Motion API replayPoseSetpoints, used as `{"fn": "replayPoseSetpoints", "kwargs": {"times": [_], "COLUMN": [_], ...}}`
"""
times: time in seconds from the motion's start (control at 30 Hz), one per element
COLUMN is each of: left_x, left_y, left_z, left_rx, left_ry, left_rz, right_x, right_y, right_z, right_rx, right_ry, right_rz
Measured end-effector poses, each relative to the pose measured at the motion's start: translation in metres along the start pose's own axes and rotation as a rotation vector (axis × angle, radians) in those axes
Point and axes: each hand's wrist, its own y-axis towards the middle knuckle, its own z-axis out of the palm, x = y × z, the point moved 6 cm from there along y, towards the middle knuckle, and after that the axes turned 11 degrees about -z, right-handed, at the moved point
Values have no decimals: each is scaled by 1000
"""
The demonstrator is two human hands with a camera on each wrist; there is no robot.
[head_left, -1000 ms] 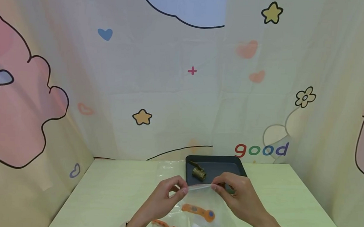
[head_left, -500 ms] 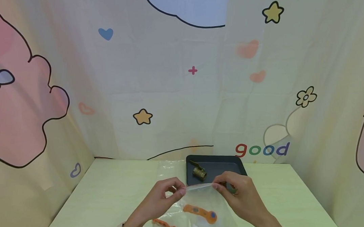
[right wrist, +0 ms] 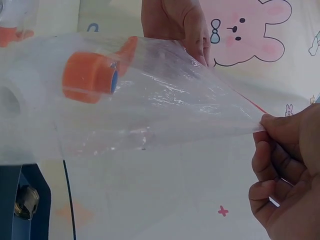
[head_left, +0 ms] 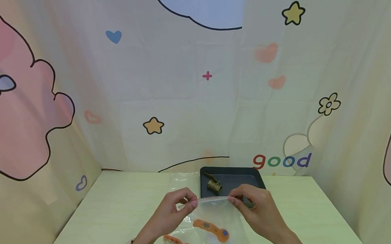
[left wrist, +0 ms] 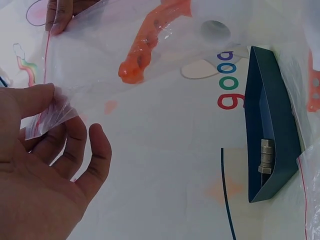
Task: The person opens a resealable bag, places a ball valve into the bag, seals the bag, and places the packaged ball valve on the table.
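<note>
A clear zip bag [head_left: 212, 212] hangs upright between the two hands, its red-lined mouth stretched taut across the top. My left hand [head_left: 175, 213] pinches the left end of that edge between thumb and index finger; the other fingers curl loosely behind, as the left wrist view shows. At the opposite end, the thumb and index finger of my right hand [head_left: 260, 214] pinch the corner. Inside the bag are a long orange piece [head_left: 210, 229] with a blue end and, below it, a white part [head_left: 214, 243] with a round opening [left wrist: 216, 31].
Behind the hands lies a dark blue tray [head_left: 240, 176] with a brass valve fitting [head_left: 214, 187] in it. Another clear bag [head_left: 190, 235] with an orange piece [head_left: 178, 242] lies at the front left. Clear plastic [head_left: 184, 178] lies left of the tray on the pale table [head_left: 123, 202].
My left hand has shifted slightly left, with the bag's mouth drawn a little wider. The bag and its orange piece swing slightly right, then back left. The right hand barely moves.
</note>
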Motion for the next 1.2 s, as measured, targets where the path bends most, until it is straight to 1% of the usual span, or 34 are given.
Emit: {"fn": "replayPoseSetpoints", "kwargs": {"times": [0.13, 0.2, 0.3, 0.4, 0.67, 0.8, 0.97, 1.1, 1.2], "left_x": [3, 4, 5, 4, 1, 2, 4, 5, 6], "left_y": [-1, -2, -3, -3, -4, -5, -6, -6, -7], "left_z": [-2, -3, -4, -5, -7, -7, -7, -8, -8], "left_rx": [23, 36, 42, 31, -38, -24, 9, 22, 33], "left_ry": [1, 0, 4, 11, 77, 86, 89, 88, 89], "left_rz": [-50, -65, -59, -39, 35, 16, -28, -33, -30], "right_x": [0, -1, -2, -4, -3, -2, -2, -4, -4], "right_y": [0, 0, -2, -3, -4, -3, -3, -4, -4], "right_z": [-2, -3, -3, -3, -3, -3, -4, -5, -7], "right_rx": [-13, -24, -38, -46, -33, -33, -51, -60, -47], "right_ry": [-13, -11, -2, 5, 6, -6, -9, -14, -22], "right_rz": [-15, -30, -49, -51, -20, -15, -58, -75, -48]}}
